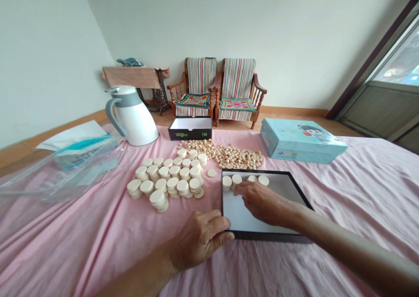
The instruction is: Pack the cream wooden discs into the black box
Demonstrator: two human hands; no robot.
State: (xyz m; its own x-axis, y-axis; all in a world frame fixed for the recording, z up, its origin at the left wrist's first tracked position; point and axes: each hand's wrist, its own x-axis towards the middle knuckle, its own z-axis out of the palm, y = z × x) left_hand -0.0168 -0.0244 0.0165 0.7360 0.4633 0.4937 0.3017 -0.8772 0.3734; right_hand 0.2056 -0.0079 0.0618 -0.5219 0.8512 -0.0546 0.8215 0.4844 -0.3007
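My left hand is closed over the near left corner of a shallow black box lid with a pale inside, its thumb outside the rim. Within the lid, my right hand has its fingers curled together against a stack of cream round discs. Whatever its fingertips hold is hidden. More stacked discs stand in the row along the lid's far wall. Left of the lid, several stacks of the same discs sit close together on the pink cloth, and a single disc lies flat beside them.
Small round wooden pieces are heaped beyond the lid. Behind them stands an open black box. A light blue box is at the right, a white and grey jug at the left, near clear plastic packaging. Pink cloth covers the surface.
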